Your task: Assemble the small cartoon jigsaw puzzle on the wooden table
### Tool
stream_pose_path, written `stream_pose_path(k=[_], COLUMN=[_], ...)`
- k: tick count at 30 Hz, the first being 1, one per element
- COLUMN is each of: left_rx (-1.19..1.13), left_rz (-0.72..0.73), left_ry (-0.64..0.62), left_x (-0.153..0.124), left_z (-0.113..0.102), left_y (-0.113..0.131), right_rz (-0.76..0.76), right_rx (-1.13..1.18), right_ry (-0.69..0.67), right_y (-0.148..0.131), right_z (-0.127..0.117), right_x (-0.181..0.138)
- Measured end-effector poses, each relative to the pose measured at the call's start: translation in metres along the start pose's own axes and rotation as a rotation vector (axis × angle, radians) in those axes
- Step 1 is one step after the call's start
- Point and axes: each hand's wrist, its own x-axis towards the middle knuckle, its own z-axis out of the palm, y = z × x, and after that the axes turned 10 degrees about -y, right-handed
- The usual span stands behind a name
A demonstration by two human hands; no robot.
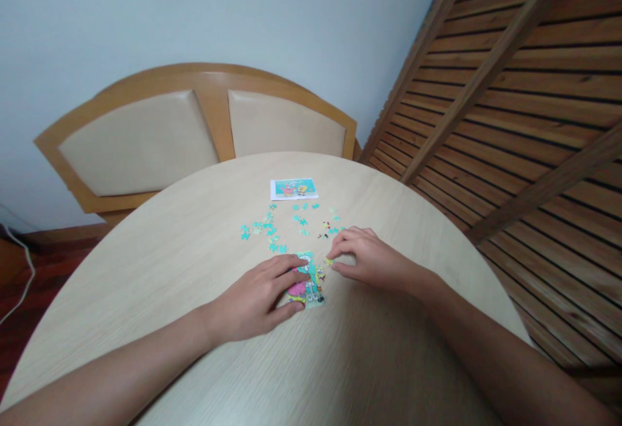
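Note:
A partly joined jigsaw puzzle (313,291) with pink, teal and yellow cartoon figures lies on the table in front of me. My left hand (265,290) rests over its left side, fingers spread flat across the joined pieces and hiding part of them. Just right of the puzzle, my right hand (354,254) pinches a small yellow puzzle piece (329,261) between thumb and fingertips. That piece is close to the puzzle's right edge. Beyond both hands, loose teal puzzle pieces (269,228) are scattered about.
A reference picture card (294,189) lies past the loose pieces on the round wooden table (184,238). Several more loose pieces (326,225) lie near my right fingers. A padded bench (208,115) stands behind the table, and a slatted wooden panel (510,102) rises at right.

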Motion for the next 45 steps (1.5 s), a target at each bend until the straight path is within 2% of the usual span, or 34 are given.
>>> stream_pose_path(k=[26,45], left_rx=[0.024,0.023], left_rz=[-0.007,-0.001], left_ry=[-0.037,-0.027], left_x=[0.001,0.001], left_z=[-0.002,-0.001], left_y=[0.001,0.001], right_rz=[0.035,-0.085], right_rx=[0.075,-0.032], right_ry=[-0.039,-0.053], right_y=[-0.008,-0.013], right_z=[0.004,-0.001], right_x=[0.0,0.001])
